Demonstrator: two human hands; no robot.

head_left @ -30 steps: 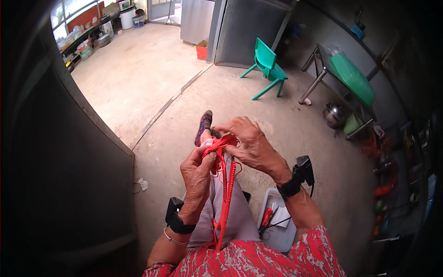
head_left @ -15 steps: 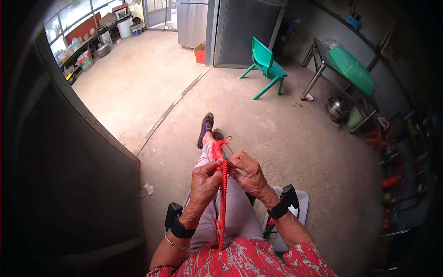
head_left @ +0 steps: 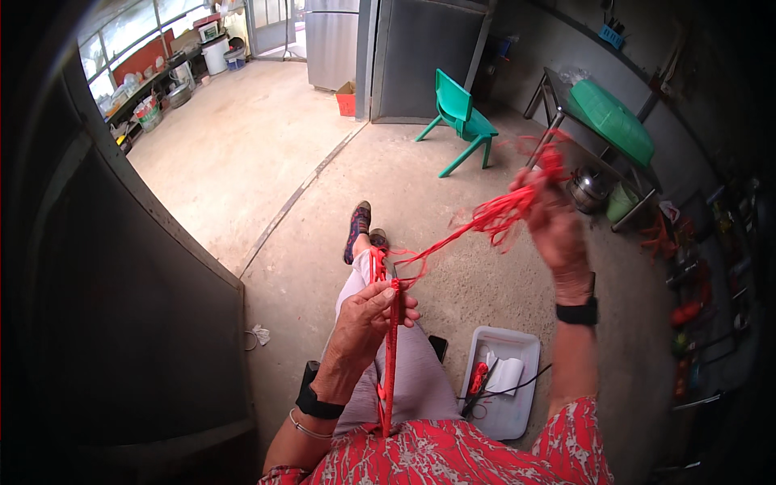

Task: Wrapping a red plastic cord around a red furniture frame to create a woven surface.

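My left hand [head_left: 364, 315] pinches the top of a narrow red braided cord [head_left: 391, 364] above my lap. The braid runs down from my fingers to my red patterned shirt. Out to the far right, my right hand [head_left: 556, 234], smeared by motion, grips a loose bundle of red strands [head_left: 501, 212]. These strands stretch in a slant from the braid's upper end to my right hand. Other red strands [head_left: 377, 263] hang over my leg just beyond the left hand.
A white plastic tray [head_left: 529, 388] on the floor at my right holds a red-handled tool, white paper and a dark cable. A dark phone-like object [head_left: 438, 347] lies near my thigh. Ahead stand a green chair [head_left: 457, 105] and a table with a green cover [head_left: 610, 121].
My right hand has left the braid's top and swung far up to the right, drawing the red strands out. My left hand stays on the braid. The tray is now uncovered.
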